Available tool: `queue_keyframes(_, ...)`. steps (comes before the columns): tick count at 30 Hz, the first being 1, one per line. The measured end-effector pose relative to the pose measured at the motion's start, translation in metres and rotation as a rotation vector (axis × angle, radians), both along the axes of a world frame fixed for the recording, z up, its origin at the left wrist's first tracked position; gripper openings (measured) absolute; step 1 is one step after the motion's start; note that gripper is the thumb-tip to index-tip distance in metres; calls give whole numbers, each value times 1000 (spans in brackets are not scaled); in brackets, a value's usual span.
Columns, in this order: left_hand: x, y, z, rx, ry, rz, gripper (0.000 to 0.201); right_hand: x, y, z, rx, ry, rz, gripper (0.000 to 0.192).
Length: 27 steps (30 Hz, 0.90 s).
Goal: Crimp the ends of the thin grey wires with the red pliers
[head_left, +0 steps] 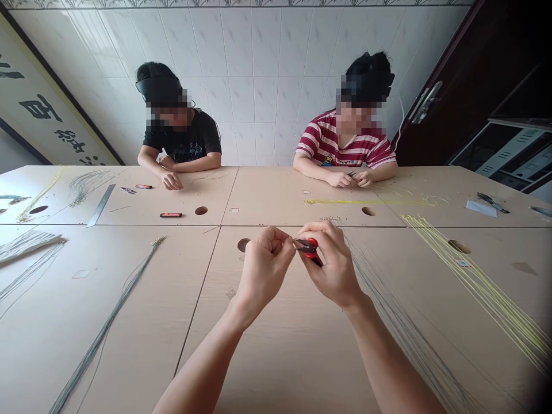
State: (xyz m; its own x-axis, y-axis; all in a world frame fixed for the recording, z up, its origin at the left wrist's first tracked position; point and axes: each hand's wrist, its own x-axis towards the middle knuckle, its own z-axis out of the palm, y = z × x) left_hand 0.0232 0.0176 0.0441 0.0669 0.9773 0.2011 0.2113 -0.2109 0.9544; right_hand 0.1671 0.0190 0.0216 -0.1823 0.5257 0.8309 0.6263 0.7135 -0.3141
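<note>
- At the far left of the table [129, 322], loose bundles of grey wire [26, 244] are laid out, and a metal ruler [100, 205] lies slantwise near the far edge.
- A long bundle of grey strands [112, 313] is stretched diagonally across the left panel, its metal tips pointing away toward the far side.
- Across the table, a person in a black shirt [183, 141] is seated with forearms resting on the surface; a small red and black tool [171, 215] lies just in front of them.
- The left hand [264, 265] is held above the table's middle, fingers curled closed with thumb and forefinger pinched together; what is pinched is too small to be made out.
- The red-handled pliers [309, 248] are found just right of that pinch, their long axis running roughly left to right, the dark nose aimed at the left fingertips and almost touching them.
- The right hand [333, 265] is wrapped firmly round the pliers' handles, so it is the nearer hand to the tool.
- Behind, a person in a striped shirt [342, 144] is occupied with yellow wire [366, 202].
- Further right, a fan of grey wires [401, 328] and a sheaf of yellow strands [478, 284] are spread toward the near edge.
</note>
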Motion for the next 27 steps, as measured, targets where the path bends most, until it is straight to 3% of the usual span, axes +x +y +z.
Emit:
queue_keyframes(13,1,3,-2,33,-30,34,15,-1,2,-5,-36,-29,-9,15)
queue_keyframes(20,3,6,-1,13,-32,64,19,-2,3,-2,-89,127,0,6)
queue_keyframes(27,5,8,-3,8,-33,44,16,-4,4,-4,-109,127,0,8)
